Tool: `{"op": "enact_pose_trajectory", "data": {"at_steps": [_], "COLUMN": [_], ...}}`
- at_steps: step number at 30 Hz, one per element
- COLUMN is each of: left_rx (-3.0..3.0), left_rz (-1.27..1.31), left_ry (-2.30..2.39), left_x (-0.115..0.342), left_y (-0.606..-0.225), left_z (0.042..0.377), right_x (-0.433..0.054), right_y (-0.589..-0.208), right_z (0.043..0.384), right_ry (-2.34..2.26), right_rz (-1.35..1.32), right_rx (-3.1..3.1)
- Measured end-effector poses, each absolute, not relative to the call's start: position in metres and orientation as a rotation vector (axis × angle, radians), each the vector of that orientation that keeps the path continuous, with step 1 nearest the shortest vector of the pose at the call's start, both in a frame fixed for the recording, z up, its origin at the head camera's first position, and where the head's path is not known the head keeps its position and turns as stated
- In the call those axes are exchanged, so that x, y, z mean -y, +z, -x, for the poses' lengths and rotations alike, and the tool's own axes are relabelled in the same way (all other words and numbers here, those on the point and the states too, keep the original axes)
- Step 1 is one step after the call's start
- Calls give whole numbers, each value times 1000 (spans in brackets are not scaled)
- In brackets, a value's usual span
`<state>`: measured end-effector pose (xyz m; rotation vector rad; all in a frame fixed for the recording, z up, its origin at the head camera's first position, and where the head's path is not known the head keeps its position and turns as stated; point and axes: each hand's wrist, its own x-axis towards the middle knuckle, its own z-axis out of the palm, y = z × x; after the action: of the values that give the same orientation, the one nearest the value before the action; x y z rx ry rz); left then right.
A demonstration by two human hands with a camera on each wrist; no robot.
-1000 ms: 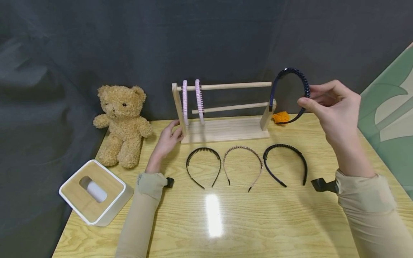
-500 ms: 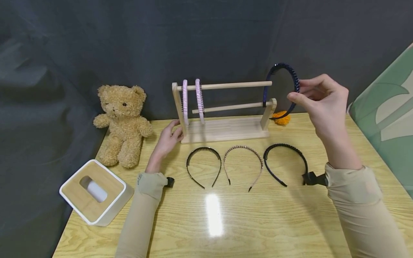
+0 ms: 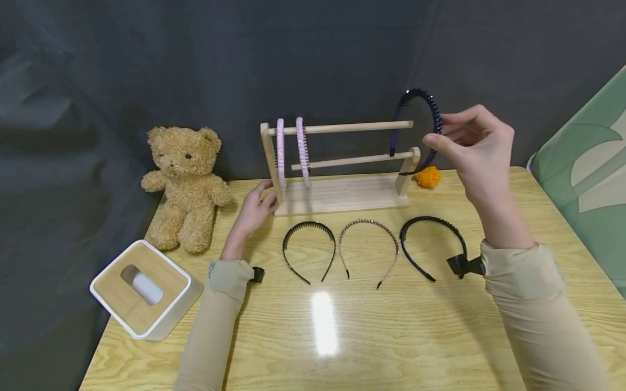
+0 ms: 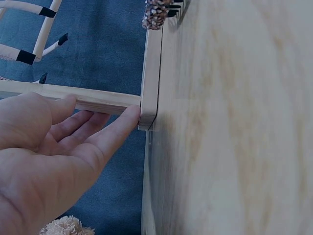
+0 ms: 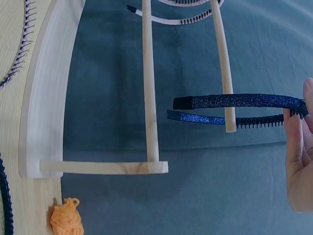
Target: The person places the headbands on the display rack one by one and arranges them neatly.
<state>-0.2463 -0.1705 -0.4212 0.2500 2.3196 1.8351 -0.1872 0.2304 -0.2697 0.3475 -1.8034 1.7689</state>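
Observation:
In the head view, my right hand (image 3: 481,146) pinches a navy beaded headband (image 3: 433,106) by its side between thumb and fingers. Its loop is around the free right end of the upper rod (image 3: 359,127) of a wooden rack (image 3: 342,196). In the right wrist view, the two arms of the headband (image 5: 210,101) pass either side of that rod, their tips pointing toward the lower rod (image 5: 150,93). My left hand (image 3: 252,210) touches the rack's left upright (image 3: 272,163) near its foot with extended fingers (image 4: 115,132). Two lilac headbands (image 3: 302,152) hang at the rack's left.
On the table in front of the rack lie a black headband (image 3: 309,225), a pinkish beaded one (image 3: 369,221) and a dark one (image 3: 430,219). A teddy bear (image 3: 188,190) and a tissue box (image 3: 146,293) stand at left. An orange knitted-looking item (image 3: 428,177) lies behind the rack's right end.
My right hand has moved left and slightly up with the navy headband, bringing its loop from beside the rack over the upper rod's end. The left hand has stayed put.

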Motion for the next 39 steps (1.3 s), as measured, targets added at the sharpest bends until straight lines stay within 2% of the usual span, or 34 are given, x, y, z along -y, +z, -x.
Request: {"op": "enact_pose_trajectory", "data": {"at_steps": [39], "left_rx": [-2326], "left_rz": [-269], "left_ry": [1839], "left_x": [172], "left_y": [-424], "left_z": [248], "right_x": [-182], "right_y": [-275], "right_z": [202], "right_ry": [1660], "right_rz": [-445], "right_rx": [1841]}}
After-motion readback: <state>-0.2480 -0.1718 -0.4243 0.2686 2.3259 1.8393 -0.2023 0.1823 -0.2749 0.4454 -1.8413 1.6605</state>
